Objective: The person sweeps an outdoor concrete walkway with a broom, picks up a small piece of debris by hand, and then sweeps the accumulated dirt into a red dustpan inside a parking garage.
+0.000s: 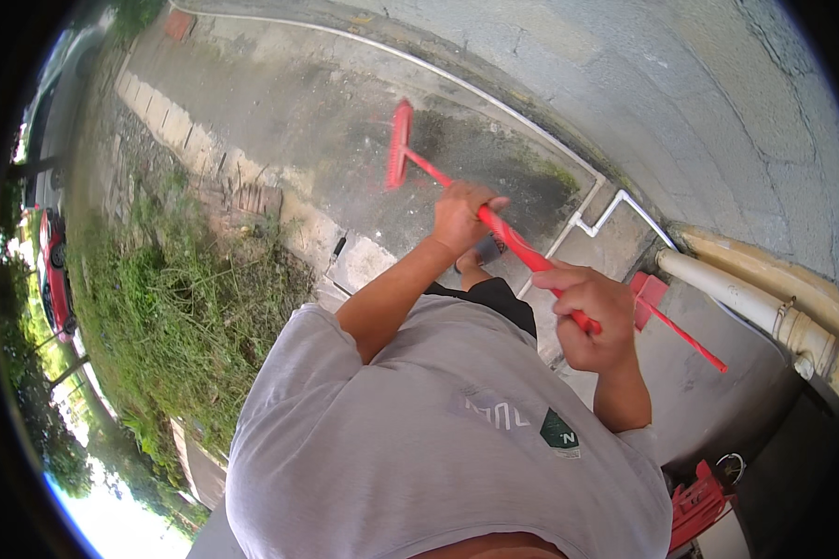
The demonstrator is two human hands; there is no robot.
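Observation:
A red broom [400,144] reaches out ahead of me, its bristled head over the damp, stained concrete. Whether the bristles touch the ground I cannot tell. My left hand [459,220] is wrapped around the middle of the handle. Higher up, close to the handle's end, my right hand [595,315] grips it with curled fingers. Just right of that hand, a red long-handled dustpan [650,293] rests on the concrete, partly hidden behind the hand. One of my feet shows below the handle.
A grey wall [699,121] runs along the right, with a thin white pipe [364,40] at its base and a thicker pipe [727,287] nearer me. Grass [186,317] borders the left. A black-handled tool [338,247] lies beside the concrete edge. Red plastic items [699,508] stand lower right.

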